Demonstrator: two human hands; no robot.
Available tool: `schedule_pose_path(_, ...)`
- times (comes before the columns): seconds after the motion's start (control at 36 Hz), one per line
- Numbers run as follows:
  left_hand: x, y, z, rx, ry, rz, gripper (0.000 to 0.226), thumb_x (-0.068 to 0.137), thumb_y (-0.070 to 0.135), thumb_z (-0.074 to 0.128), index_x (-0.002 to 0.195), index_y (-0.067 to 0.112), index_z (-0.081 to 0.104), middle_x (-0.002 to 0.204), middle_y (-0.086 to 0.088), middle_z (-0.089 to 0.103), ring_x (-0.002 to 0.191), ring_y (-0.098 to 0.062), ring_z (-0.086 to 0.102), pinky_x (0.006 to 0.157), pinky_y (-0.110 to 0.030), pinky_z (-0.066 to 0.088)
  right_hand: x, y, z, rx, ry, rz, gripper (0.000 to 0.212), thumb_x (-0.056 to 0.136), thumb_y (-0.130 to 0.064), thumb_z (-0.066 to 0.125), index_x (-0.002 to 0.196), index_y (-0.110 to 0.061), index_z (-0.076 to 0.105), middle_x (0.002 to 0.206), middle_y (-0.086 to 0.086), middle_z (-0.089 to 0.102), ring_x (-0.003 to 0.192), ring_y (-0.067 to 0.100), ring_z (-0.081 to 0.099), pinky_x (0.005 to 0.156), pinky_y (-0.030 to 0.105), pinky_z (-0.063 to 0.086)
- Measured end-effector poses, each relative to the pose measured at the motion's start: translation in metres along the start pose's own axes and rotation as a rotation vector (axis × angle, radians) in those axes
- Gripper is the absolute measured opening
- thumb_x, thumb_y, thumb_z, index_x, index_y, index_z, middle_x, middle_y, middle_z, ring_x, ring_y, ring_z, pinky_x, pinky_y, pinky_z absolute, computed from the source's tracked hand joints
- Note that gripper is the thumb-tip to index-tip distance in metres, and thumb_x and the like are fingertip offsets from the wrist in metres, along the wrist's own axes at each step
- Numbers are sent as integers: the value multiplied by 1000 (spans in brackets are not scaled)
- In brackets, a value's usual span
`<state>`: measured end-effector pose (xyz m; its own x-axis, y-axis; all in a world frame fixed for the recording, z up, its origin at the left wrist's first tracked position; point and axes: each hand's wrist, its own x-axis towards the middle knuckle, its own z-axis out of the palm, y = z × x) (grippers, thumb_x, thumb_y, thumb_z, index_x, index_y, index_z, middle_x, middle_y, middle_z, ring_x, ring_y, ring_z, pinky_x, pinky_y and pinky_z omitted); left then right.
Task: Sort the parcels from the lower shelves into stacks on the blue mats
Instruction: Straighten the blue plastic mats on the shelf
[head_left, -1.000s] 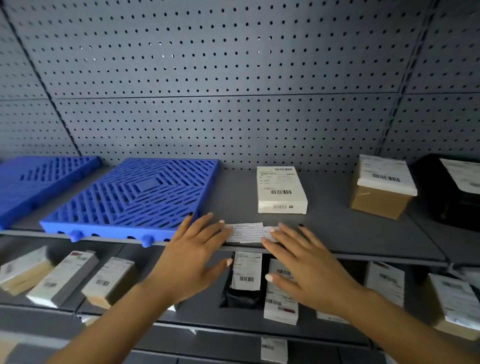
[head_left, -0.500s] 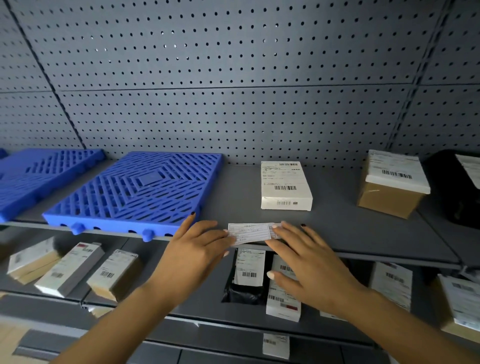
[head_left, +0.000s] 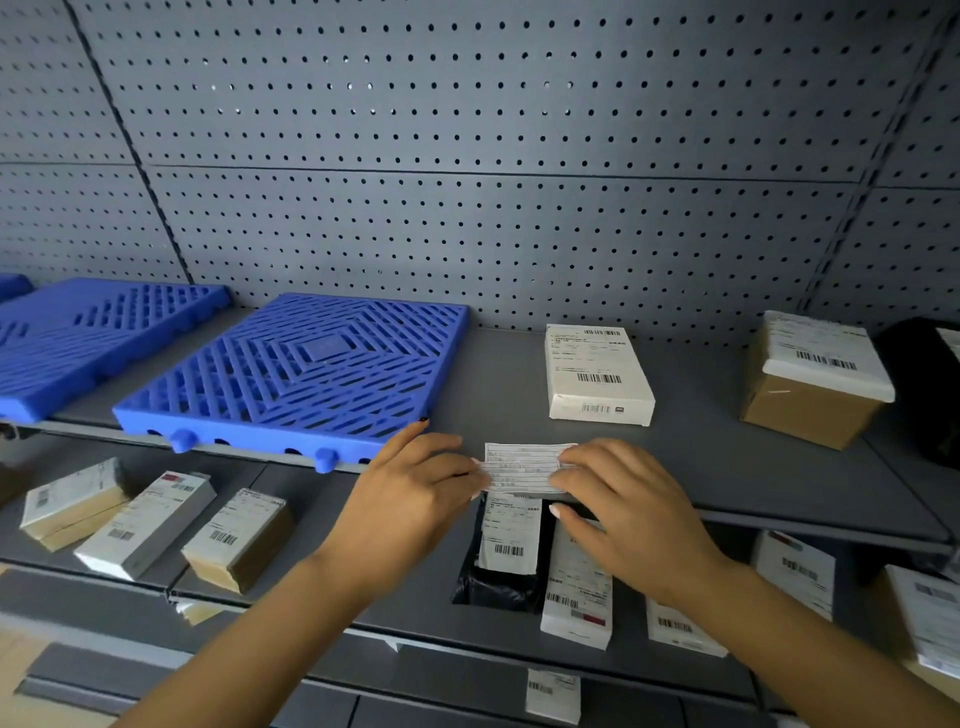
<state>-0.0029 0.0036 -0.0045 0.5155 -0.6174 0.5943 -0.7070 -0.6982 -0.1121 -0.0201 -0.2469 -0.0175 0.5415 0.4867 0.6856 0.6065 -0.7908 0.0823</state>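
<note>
A small white paper slip (head_left: 522, 467) lies at the front edge of the upper grey shelf (head_left: 727, 467). My left hand (head_left: 410, 499) pinches its left end and my right hand (head_left: 628, 509) holds its right end. Two bare blue mats, the nearer blue mat (head_left: 296, 374) and the far-left blue mat (head_left: 78, 338), rest on the same shelf to the left. A white parcel (head_left: 597, 374) and a brown box with a white label (head_left: 815, 379) sit further back on the right. Below, the lower shelf holds a black bag parcel (head_left: 501, 566), a white parcel (head_left: 576, 597) and several boxes at left (head_left: 145, 525).
A black parcel (head_left: 924, 379) stands at the far right of the upper shelf. More labelled parcels (head_left: 795, 571) lie at lower right, and one small white parcel (head_left: 553, 693) sits on a still lower shelf. A grey pegboard wall (head_left: 467, 156) backs the shelving.
Both hands have closed in from hovering near the paper slip to gripping its two ends. The view has tilted slightly upward.
</note>
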Motion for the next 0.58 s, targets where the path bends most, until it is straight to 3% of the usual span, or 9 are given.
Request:
schedule_pose_path(0.22, -20, -21, -19, -68, 159, 97, 16, 90, 18, 63, 101, 17, 75, 100, 4, 71, 104, -23, 63, 98, -45, 44, 16, -23, 0, -4, 42, -76, 5, 83, -12, 67, 80, -13, 70, 88, 0, 65, 91, 18, 55, 77, 31, 46)
schedule_pose_path(0.58, -131, -106, -99, 25, 218, 80, 17, 94, 15, 61, 102, 18, 75, 99, 4, 71, 105, -20, 64, 106, -47, 37, 98, -156, 24, 36, 158, -182, 12, 86, -10, 68, 75, -8, 72, 81, 5, 67, 79, 26, 61, 70, 37, 49)
